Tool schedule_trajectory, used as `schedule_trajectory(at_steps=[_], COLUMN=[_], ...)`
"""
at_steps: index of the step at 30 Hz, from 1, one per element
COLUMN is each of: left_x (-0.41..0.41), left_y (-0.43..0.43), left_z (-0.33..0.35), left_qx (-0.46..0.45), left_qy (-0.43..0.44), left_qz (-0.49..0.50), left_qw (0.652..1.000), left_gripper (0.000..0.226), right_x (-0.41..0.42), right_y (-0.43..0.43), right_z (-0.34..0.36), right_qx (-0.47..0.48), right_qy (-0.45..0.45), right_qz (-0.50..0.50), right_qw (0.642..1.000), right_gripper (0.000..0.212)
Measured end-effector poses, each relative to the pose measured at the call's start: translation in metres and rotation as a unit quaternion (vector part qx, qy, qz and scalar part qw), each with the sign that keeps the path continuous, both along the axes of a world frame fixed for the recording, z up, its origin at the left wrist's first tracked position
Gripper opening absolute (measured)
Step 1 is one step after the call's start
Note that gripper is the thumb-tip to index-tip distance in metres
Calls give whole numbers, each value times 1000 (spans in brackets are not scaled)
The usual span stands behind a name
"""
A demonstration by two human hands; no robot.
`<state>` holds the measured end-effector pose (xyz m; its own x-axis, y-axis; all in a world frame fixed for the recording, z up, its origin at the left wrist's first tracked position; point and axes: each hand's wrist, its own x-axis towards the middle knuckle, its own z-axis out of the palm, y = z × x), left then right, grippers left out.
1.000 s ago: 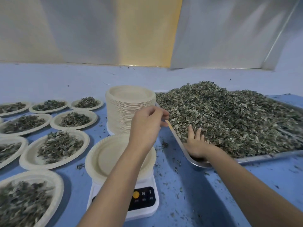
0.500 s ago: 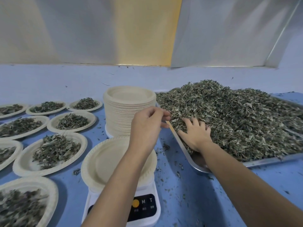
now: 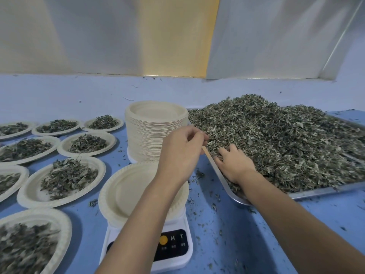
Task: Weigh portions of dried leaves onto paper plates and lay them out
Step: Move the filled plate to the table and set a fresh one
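An empty paper plate (image 3: 126, 186) sits on the scale (image 3: 177, 252), ready for weighing. Right of the scale, the right hand (image 3: 235, 165) grasps dried leaves (image 3: 276, 139) in the tray (image 3: 316, 191). The left hand (image 3: 181, 155) has a curled grip, and I cannot tell whether it holds anything.

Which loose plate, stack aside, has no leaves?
The plate on the scale; the laid-out plates left of it all hold leaves.

Empty paper plate (image 3: 126, 186) atop scale (image 3: 173, 254)
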<state>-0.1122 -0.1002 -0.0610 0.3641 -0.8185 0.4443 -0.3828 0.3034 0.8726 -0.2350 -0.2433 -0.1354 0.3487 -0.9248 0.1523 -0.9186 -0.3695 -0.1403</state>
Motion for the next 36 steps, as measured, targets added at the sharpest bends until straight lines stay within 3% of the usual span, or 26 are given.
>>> schedule_trajectory(at_steps=[2, 9, 12, 18, 23, 26, 31, 36], left_x=[0, 1, 0, -2, -4, -5, -5, -4], left_y=[0, 1, 1, 0, -1, -5, -7, -10], left_z=[-1, -2, -3, -6, -14, -16, -19, -17], left_qx=[2, 3, 6, 25, 52, 70, 107, 130], left_qy=[1, -8, -12, -18, 0, 26, 131, 250], left_qz=[-1, 2, 1, 8, 9, 8, 4, 7], left_qw=[1000, 1000, 1000, 999, 999, 997, 985, 959], left_gripper=[32, 29, 29, 29, 28, 27, 26, 19], right_x=[1, -1, 3, 0, -10, -19, -27, -16], right_y=[3, 10, 12, 8, 1, -3, 6, 25], right_z=[2, 4, 5, 5, 8, 10, 24, 48], right_qx=[-32, -19, -16, -4, 17, 42, 106, 169], right_qy=[-5, 106, 111, 33, -163, -306, -532, -645], right_qz=[-4, 46, 30, 14, -44, -75, -111, -89], right_qw=[999, 993, 993, 999, 986, 948, 833, 740], right_gripper=[35, 36, 31, 22, 22, 25, 31, 23])
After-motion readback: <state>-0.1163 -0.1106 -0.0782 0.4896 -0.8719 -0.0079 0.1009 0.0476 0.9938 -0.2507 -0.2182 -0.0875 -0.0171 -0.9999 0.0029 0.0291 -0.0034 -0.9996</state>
